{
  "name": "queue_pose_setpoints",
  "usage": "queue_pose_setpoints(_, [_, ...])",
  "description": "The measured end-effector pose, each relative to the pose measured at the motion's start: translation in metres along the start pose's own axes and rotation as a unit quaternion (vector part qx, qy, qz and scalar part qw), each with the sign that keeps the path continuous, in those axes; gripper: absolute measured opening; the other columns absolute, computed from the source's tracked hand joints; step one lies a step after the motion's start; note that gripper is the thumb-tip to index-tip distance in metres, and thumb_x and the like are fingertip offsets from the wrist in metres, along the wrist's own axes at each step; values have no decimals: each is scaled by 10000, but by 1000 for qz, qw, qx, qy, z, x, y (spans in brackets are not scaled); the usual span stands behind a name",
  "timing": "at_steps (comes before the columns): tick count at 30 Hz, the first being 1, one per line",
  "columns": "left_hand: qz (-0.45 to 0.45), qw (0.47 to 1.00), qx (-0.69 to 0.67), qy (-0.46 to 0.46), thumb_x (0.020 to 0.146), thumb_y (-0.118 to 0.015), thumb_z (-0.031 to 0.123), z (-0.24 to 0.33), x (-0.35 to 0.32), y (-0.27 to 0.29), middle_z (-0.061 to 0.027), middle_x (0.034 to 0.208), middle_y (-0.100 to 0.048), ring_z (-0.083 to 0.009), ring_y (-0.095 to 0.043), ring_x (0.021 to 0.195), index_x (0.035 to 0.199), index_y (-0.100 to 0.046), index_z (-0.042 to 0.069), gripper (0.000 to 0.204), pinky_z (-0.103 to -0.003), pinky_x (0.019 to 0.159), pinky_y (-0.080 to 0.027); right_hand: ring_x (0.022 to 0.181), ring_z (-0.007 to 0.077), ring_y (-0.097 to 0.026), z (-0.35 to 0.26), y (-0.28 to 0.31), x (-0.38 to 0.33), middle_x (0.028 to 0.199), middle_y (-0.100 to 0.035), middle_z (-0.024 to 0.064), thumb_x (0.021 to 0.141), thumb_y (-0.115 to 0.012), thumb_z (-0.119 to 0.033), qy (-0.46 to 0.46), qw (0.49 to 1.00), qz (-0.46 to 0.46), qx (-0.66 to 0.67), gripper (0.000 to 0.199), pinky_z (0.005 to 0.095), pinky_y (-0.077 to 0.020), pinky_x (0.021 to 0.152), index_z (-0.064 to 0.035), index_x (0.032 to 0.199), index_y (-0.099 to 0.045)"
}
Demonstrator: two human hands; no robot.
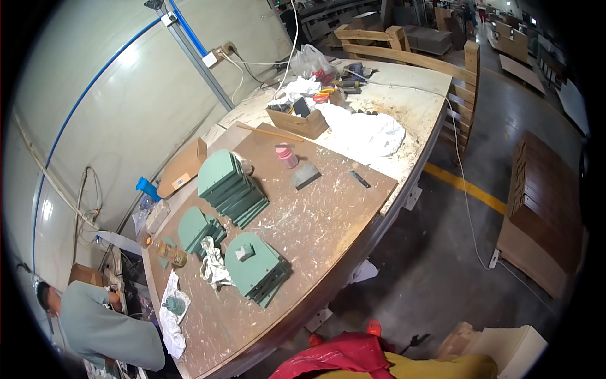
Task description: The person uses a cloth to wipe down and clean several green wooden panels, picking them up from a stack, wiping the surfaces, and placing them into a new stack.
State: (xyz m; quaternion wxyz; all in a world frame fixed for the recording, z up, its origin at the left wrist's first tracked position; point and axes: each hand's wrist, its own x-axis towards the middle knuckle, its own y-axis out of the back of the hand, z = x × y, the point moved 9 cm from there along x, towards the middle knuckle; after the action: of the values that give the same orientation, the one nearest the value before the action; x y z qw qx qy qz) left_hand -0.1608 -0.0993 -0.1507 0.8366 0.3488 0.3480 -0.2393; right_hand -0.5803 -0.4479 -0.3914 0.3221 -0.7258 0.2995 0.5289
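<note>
Green, the nearest stack of round-ended panels (257,271) lies presumably ahead-left of both hands, curved ends pointing farther left, but with those out of view I cannot tell which is nearer, spread or pinching.

1. Green, flat, round-topped panels (216,172) are stacked at three spots on a brown-topped worktable (328,234).
2. Small pale-topped green block (244,252) is set on nearest stack (257,273).
3. Pink plastic jar (286,157) is placed beside a grey rectangular slab (306,176).
</note>
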Motion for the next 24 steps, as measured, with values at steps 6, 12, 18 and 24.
queue_pose_setpoints(6, [4, 1000, 15, 10, 1052, -526, 276, -8, -4, 5, 14, 1007, -662, -84, -552, 902, 1105, -666, 43, 277, -275, 820, -456, 677, 243, -561, 16, -4, 0, 759, -602, 117, 972, -545, -329, -9, 999, -2, 50, 272, 396, -438, 603, -95, 865, -630])
queue_pose_setpoints(12, [11, 999, 33, 8, 1052, -525, 281, 2, -7, 3, 15, 989, -655, -81, -547, 884, 1089, -664, 46, 275, -269, 803, -453, 659, 228, -544, 29, -6, 3, 735, -583, 102, 982, -537, -328, -23, 994, -10, 106, 281, 382, -427, 592, -97, 843, -616])
queue_pose_setpoints(18, [13, 999, 43, 15, 1053, -524, 286, 14, -4, 0, 15, 971, -649, -77, -542, 865, 1072, -662, 49, 275, -262, 787, -450, 641, 214, -527, 35, -6, -3, 710, -564, 87, 991, -529, -327, -27, 990, -14, 140, 293, 367, -415, 582, -99, 821, -601])
queue_pose_setpoints(24, [8, 998, 54, 18, 1053, -523, 292, 26, 5, -3, 15, 954, -642, -74, -538, 846, 1055, -659, 52, 275, -256, 770, -447, 623, 200, -510, 34, -5, -11, 686, -545, 72, 1001, -521, -326, -26, 986, -7, 165, 309, 353, -404, 571, -101, 800, -587])
